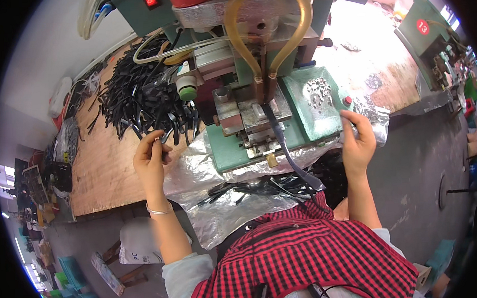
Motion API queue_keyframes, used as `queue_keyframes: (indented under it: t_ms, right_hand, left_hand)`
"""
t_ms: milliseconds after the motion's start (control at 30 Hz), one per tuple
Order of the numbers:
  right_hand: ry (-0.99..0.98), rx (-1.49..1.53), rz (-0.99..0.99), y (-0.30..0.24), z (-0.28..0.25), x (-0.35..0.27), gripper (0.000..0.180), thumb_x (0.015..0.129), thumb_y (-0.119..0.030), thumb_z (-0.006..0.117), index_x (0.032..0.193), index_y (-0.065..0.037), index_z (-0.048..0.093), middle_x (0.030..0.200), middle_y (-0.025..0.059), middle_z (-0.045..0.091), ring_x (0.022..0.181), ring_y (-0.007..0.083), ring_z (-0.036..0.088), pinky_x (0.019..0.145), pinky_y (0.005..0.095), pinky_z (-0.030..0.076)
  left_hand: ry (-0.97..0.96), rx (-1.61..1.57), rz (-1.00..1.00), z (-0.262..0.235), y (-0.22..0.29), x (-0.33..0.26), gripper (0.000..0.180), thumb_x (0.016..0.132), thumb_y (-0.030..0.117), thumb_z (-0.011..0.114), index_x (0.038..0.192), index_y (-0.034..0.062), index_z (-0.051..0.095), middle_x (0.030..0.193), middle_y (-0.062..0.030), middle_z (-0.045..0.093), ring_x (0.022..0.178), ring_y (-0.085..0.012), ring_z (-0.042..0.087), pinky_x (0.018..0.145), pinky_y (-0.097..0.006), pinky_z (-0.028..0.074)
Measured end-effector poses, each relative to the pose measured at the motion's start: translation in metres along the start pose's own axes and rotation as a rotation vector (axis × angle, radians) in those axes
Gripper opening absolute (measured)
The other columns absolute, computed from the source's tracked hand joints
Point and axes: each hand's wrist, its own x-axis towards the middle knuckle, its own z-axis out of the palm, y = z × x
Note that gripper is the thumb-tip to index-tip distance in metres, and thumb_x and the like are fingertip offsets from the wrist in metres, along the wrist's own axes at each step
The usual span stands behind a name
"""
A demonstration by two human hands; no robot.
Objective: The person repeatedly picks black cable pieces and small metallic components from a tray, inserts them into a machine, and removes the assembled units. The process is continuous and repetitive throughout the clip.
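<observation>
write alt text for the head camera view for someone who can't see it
A person's left hand is beside a heap of black strips and the right hand is near the edge of a green tray of small pale pieces. Between them stands a bench machine, one dark strip slanting from its front toward the person.

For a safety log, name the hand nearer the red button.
Right. The right hand is close in front of the red button; the left hand is far left of it, by the black strips.

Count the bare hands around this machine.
2: the left hand beside the pile of black strips, the right hand near the red button. Neither is hidden.
</observation>
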Motion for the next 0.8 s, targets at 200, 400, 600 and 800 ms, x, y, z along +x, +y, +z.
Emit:
queue_keyframes:
  t_ms: [200, 400, 600, 800]
  right_hand:
    - [-0.176, 0.332, -0.187, -0.078, 0.062, 0.053, 0.016, 0.091, 0.004, 0.071, 0.104, 0.0, 0.077, 0.103, 0.011, 0.076, 0.099, 0.0215, 0.07, 0.089, 0.0307, 0.053]
    - [-0.207, 0.756, 0.177, -0.086, 0.098, 0.027, 0.032, 0.09, 0.001, 0.073, 0.121, 0.002, 0.066, 0.108, 0.0087, 0.074, 0.099, 0.0164, 0.071, 0.089, 0.0301, 0.054]
    - [-0.301, 0.848, 0.309, -0.124, 0.078, 0.038, 0.047, 0.089, 0.002, 0.072, 0.133, 0.005, 0.056, 0.122, 0.013, 0.07, 0.107, 0.017, 0.069, 0.096, 0.0308, 0.053]
    - [-0.518, 0.8, 0.207, -0.124, 0.045, 0.039, 0.056, 0.09, 0.0, 0.069, 0.144, 0.004, 0.052, 0.14, 0.0138, 0.061, 0.125, 0.0219, 0.06, 0.11, 0.0372, 0.046]
  left_hand:
    - [-0.04, -0.175, 0.176, 0.046, 0.013, 0.004, 0.026, 0.102, 0.002, 0.065, 0.127, -0.0006, 0.056, 0.122, -0.0163, 0.074, 0.098, -0.0168, 0.072, 0.079, -0.024, 0.054]
    - [0.227, 0.342, 0.42, 0.052, -0.001, -0.006, 0.005, 0.099, -0.006, 0.066, 0.097, -0.0045, 0.07, 0.095, -0.0076, 0.071, 0.075, -0.0122, 0.065, 0.068, -0.024, 0.053]
    - [0.214, 0.237, 0.979, 0.095, 0.102, -0.043, 0.007, 0.093, -0.003, 0.073, 0.1, -0.0009, 0.073, 0.101, -0.0146, 0.076, 0.075, -0.0204, 0.069, 0.066, -0.032, 0.054]
    - [-0.133, 0.435, 1.385, 0.141, 0.127, -0.053, 0.032, 0.072, 0.018, 0.091, 0.098, 0.0068, 0.078, 0.105, -0.0134, 0.077, 0.06, -0.0153, 0.056, 0.051, -0.028, 0.039]
